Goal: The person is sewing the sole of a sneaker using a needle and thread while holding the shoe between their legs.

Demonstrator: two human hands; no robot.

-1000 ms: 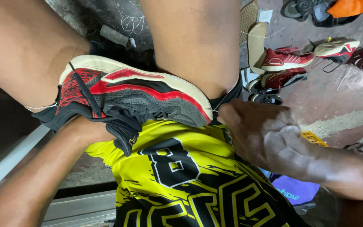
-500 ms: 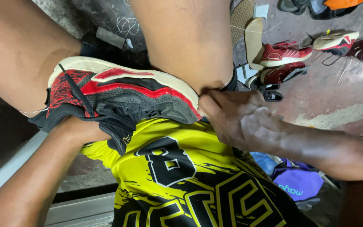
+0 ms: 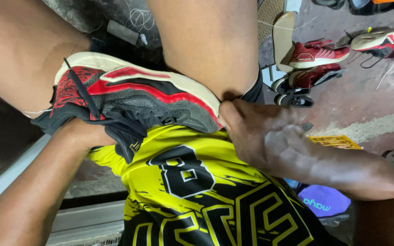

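- The red, black and cream sneaker (image 3: 133,98) lies on its side across the person's lap, wedged between the 2 bare knees, sole edge up, resting on the yellow and black jersey (image 3: 192,187).
- The left hand (image 3: 80,134) goes in under the shoe's collar; its fingers are hidden inside, so I cannot tell whether they are curled or flat.
- The right hand (image 3: 261,132) is closed, thumb and fingers pinching at the heel end of the sneaker where the sole meets the upper.
- Risk, as I judge it: the shoe is held mostly by the knees, so a hard pull at the heel could twist it loose or slip the pinch off the sole edge. The loose black laces (image 3: 115,123) could snag.
- The concrete floor (image 3: 365,105) is stained and cluttered: a pair of red shoes (image 3: 318,64) lies well apart to the right, with a loose insole (image 3: 282,38), another sneaker (image 3: 377,38), a yellow card (image 3: 336,142) and a purple bag (image 3: 322,200) nearby.
- A pale rail (image 3: 10,177) runs at lower left.
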